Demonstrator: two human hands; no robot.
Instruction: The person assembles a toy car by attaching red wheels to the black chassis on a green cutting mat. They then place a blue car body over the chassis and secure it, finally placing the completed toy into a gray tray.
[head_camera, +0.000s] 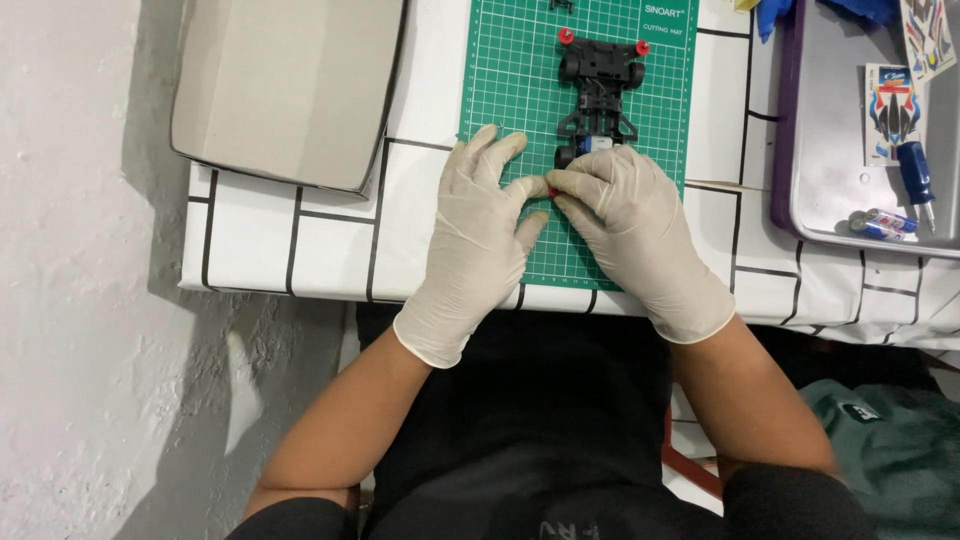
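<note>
left hand (478, 235) + right hand (630, 225): pinching toy car chassis (600, 85) | green cutting mat (510, 90)

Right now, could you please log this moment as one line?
hands: left hand, right hand gloved | pinching small red part | at black toy car chassis | on green cutting mat

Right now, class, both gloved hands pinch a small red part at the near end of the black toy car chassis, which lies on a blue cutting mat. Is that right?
Not quite. The head view shows the cutting mat is green, not blue. The rest holds: the left hand and right hand pinch a small red part at the near end of the black toy car chassis.
</note>
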